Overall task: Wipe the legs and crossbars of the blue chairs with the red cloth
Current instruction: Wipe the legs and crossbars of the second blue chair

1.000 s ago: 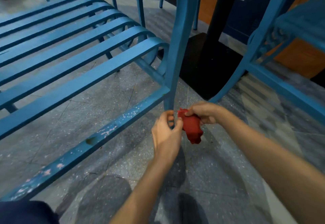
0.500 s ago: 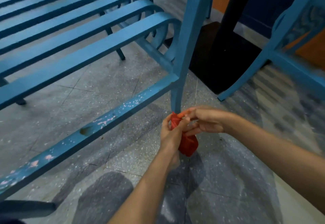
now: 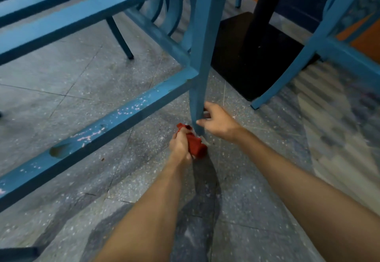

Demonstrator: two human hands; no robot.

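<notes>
Left hand [image 3: 181,145] fingers clench a bunched red cloth [image 3: 195,145] beside a blue metal chair leg [image 3: 200,60]; right hand [image 3: 219,120] fingers pinch the leg's foot.

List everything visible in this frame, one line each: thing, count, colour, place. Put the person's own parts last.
Near chair: one, blue, left and centre; its front leg stands between the two hands.
Lower crossbar: one, blue with chipped paint, running from lower left to that leg.
Second chair: one, blue, right edge, only partly in view.
Table base: one, black, flat on the floor behind the near leg, with a black post rising from it.
Cloth: one, red, bunched beside the foot of the leg.
Floor: grey speckled tiles.
Left hand: closed on the cloth.
Right hand: fingers curled around the leg just above its foot.
</notes>
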